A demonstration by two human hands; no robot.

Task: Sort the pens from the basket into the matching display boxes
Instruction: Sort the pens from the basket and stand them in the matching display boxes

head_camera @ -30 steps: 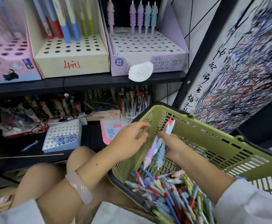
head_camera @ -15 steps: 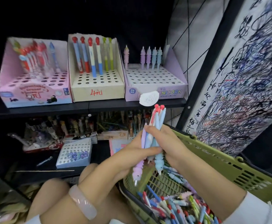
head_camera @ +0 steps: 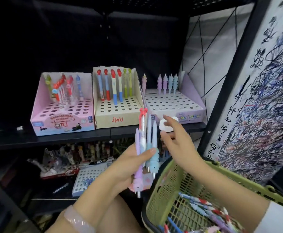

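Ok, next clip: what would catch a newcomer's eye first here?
Probably the bunch of pastel pens held upright in the left hand at centre, with the open right hand just beside it. Behind them, three display boxes sit in a row on the dark shelf: pink, cream and a lilac unicorn box. At lower right is the green basket with more pens.

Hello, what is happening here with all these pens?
A person is sorting pens onto a shop shelf. The left hand grips a bunch of pens, pastel ones and one with a red bow, held upright. The right hand is open beside the bunch, holding nothing. A green basket with more pens sits at the lower right. Above, the purple unicorn display box has five similar pastel pens in its back row and many free holes.
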